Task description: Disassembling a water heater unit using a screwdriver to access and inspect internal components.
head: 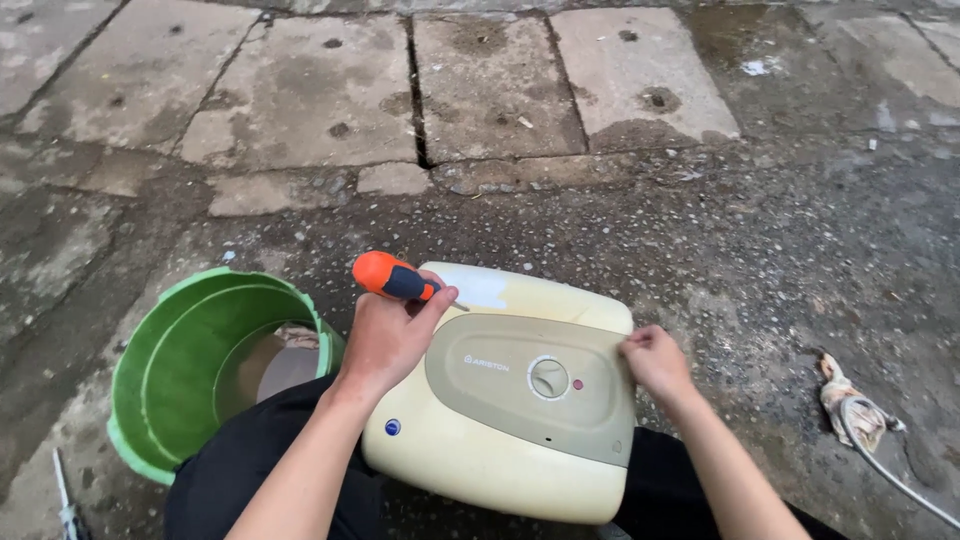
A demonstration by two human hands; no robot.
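Two hands were on the job in the head view. The left hand (pixel 388 335) was wrapped tight around an orange-and-blue screwdriver (pixel 396 278), its handle sticking up and its tip hidden near the upper left edge of the grey front panel (pixel 530 385). The right hand (pixel 655 362) pinched that panel's right edge, fingers closed on it. The cream water heater (pixel 500 450) lay across the person's lap, dial side up, over wet concrete paving. As a judgement, this looked early going: the panel sat flush on the casing, nothing lifted, no loose screws to be seen. A green bucket (pixel 170 390) stood just beside the left knee; a rag (pixel 850 405) lay well apart on the right.
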